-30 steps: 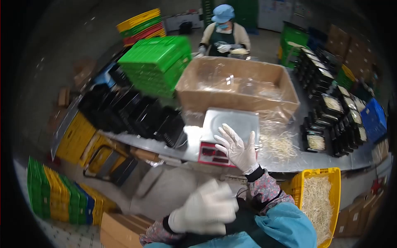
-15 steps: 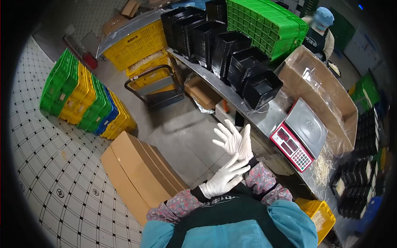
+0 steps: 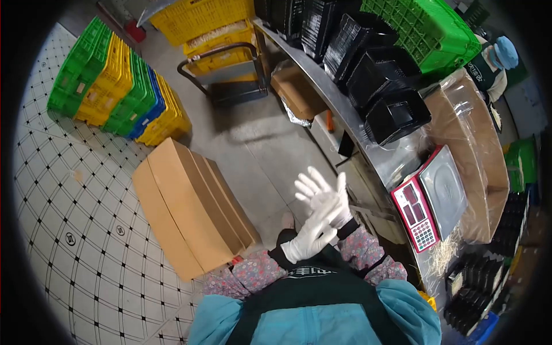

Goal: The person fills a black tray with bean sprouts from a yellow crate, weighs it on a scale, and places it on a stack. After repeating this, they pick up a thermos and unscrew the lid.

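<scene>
My left hand [image 3: 309, 238], in a white glove, points up and to the right with its fingers stretched out. Those fingers lie across the palm of my right hand [image 3: 321, 192], which wears the same kind of glove. The right fingers are spread and partly covered by the left ones. I see no object in either hand. Both hands are in front of the dark apron [image 3: 287, 290], away from the bench. Nearest on the right is a red-framed digital scale [image 3: 415, 213] with a grey weighing plate [image 3: 444, 191].
Stacked black trays [image 3: 397, 118] and a green crate [image 3: 422, 31] line the metal bench [image 3: 368, 144]. A plastic-lined carton [image 3: 489, 201] stands behind the scale. Left are flat cardboard boxes [image 3: 178, 213], stacked crates [image 3: 118, 89] and a trolley [image 3: 236, 89]. A co-worker [image 3: 489, 69] stands far right.
My view has shifted, so the bench, trays and crates appear higher. My left hand has moved up and right, from the right wrist onto the right palm.
</scene>
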